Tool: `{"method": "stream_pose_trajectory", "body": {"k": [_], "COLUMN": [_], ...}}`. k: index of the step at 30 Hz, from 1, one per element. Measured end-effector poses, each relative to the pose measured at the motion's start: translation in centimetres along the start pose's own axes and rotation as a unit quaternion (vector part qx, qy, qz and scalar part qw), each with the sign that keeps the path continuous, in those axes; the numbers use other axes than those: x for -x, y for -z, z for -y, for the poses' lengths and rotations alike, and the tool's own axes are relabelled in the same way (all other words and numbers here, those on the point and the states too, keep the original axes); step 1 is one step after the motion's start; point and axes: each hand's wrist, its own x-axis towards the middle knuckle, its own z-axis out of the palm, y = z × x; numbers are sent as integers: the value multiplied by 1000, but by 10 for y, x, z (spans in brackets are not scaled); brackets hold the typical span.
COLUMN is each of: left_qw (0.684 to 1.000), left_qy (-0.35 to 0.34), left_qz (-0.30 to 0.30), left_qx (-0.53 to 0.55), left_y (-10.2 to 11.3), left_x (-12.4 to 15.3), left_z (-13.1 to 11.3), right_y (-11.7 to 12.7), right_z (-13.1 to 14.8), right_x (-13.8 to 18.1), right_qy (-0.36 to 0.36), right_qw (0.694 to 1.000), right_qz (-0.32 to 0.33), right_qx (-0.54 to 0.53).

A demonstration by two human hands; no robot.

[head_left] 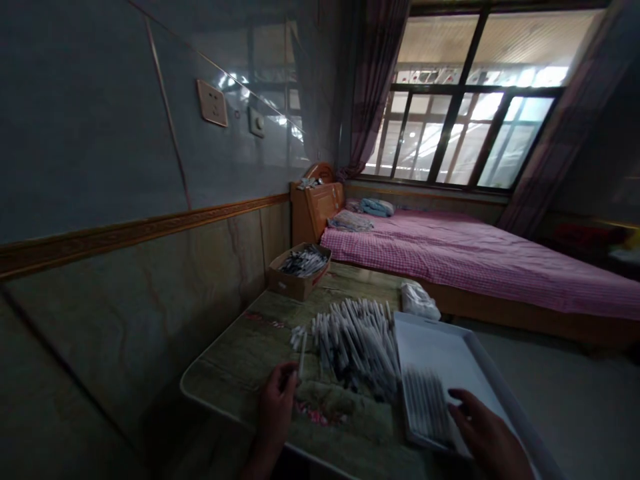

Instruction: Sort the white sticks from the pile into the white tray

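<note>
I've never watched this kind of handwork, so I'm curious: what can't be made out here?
Head view only:
The rows of sticks in the white tray: blurred, so uncountable.
The stick in the left hand: lower end hidden by the fingers.
The white pile: pieces too small to identify.
The right hand: cut off by the bottom edge.
The cardboard box's contents: too small and dim.

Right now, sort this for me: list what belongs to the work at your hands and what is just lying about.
Part of the work:
left hand holding a white stick
right hand at the white tray
row of sticks in the tray
heap of sticks
cardboard box of sticks

Just lying about:
white bundle
pink gingham bed
wall socket
</note>
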Motion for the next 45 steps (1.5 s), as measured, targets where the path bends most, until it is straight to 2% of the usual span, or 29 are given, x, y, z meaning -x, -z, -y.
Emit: {"method": "stream_pose_trajectory", "body": {"k": [2,4,6,8,12,16,19,21,28,33,37,39,41,45], "left_qw": [1000,1000,1000,1000,991,950,922,914,923,943,932,931,949,973], "left_qy": [6,11,16,12,-45,-65,-56,-48,-55,-62,-56,-26,22,137], "left_qz": [-8,-13,-15,-11,31,108,143,151,158,158,150,161,178,185], "left_qx": [16,23,22,7,-119,-284,-357,-374,-347,-288,-326,-325,-260,-28], "left_y": [1,1,0,0,2,1,-5,-10,-10,0,5,6,5,2], "left_x": [0,1,-1,-4,-14,-21,-23,-23,-29,-34,-35,-35,-35,-28], "left_z": [-1,-1,0,2,-1,-16,-28,-32,-23,-10,-12,-16,-19,-17], "right_y": [-2,-11,-30,-56,-109,-134,-136,-133,-126,-128,-129,-130,-132,-137], "right_z": [13,35,60,85,123,147,162,170,188,191,190,188,184,172], "right_x": [6,16,26,36,47,48,46,42,33,29,28,28,28,28], "right_qy": [17,45,93,147,195,191,188,179,110,109,96,97,102,108], "right_qw": [998,993,985,976,962,967,973,980,984,980,983,986,989,993], "right_qz": [-43,-53,-25,42,93,84,72,61,89,100,98,88,71,34], "right_qx": [-44,-96,-144,-158,-165,-145,-111,-67,106,132,122,107,85,11]}}
